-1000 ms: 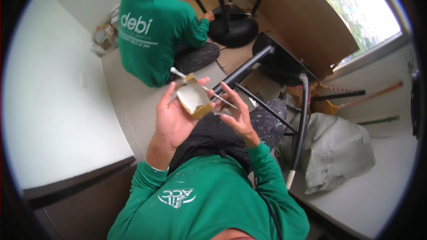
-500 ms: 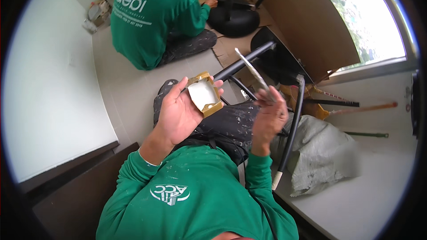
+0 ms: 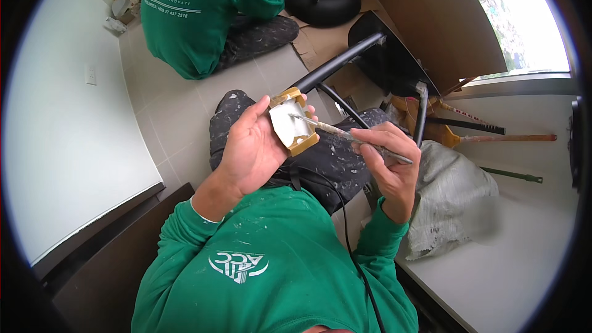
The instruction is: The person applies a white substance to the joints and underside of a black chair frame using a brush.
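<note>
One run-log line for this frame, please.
left hand: holds tan tray of white filler | right hand: thin stick, tip in filler | seated on floor

— Where does the view look from?

— From the person's head, facing steeply down — green chest at the lower edge, left hand (image 3: 250,148) and right hand (image 3: 388,160) close beneath, near centre.

— How wide?

— Fisheye: walls and floor bend toward a dark round rim. One view only; nothing shared.
</note>
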Available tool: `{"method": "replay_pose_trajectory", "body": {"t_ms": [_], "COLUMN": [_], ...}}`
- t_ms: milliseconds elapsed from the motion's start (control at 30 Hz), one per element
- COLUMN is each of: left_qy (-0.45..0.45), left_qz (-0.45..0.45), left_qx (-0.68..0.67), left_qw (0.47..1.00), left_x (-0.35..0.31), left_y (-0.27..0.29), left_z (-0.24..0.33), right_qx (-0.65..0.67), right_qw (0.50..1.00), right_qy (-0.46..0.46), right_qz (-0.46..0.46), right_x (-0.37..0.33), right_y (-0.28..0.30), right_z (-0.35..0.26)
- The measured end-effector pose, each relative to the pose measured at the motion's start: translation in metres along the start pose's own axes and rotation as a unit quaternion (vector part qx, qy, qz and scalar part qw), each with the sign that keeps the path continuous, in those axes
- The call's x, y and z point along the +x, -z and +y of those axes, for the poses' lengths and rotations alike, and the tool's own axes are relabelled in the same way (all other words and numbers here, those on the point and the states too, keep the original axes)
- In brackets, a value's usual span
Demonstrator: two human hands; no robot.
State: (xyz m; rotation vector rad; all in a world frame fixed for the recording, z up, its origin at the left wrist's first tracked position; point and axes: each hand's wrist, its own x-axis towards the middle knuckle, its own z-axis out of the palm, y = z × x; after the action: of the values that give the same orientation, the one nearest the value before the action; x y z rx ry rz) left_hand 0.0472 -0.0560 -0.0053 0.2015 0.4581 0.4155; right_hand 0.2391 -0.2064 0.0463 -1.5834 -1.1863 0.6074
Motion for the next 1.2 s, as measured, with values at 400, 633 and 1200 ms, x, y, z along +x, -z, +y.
{"method": "replay_pose_trajectory", "body": {"t_ms": [400,633,1200], "left_qy": [0.009,0.022,0.019], "left_qz": [-0.028,-0.031,-0.026], "left_qx": [0.002,0.001,0.018], "left_qw": [1.000,0.999,0.999], "left_x": [-0.001,-0.003,-0.002], "left_y": [0.002,0.001,0.003], "left_z": [0.005,0.006,0.002], "right_qx": [-0.061,-0.080,-0.155], "right_qw": [0.995,0.988,0.980], "right_qy": [0.040,0.089,0.121], "right_qz": [-0.067,-0.093,-0.043], "right_x": [0.007,0.014,0.017], "right_y": [0.002,-0.003,-0.005], "right_z": [-0.012,-0.015,-0.018]}}
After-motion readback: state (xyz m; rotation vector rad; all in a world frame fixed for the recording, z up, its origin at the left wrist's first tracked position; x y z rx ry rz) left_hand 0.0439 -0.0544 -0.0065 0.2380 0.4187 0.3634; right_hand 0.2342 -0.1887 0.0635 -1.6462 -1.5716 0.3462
